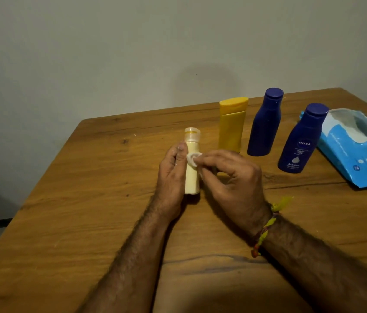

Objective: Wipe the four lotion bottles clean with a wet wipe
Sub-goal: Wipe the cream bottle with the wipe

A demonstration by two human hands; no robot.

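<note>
Lotion bottles [264,123] on wooden table [87,199]

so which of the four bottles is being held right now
The pale cream bottle with the clear cap, gripped by the left hand; the yellow and two blue bottles stand untouched behind.

I see both forearms reaching fwd, converging mid-frame. Left hand [171,175] is curled w/ thumb up along the front, fingers wrapped behind, closed in a grip. Right hand [230,177] sits just beside it, fingertips [201,158] pinched together, pointing left, knuckles up. Right wrist is bent slightly inward.
</note>
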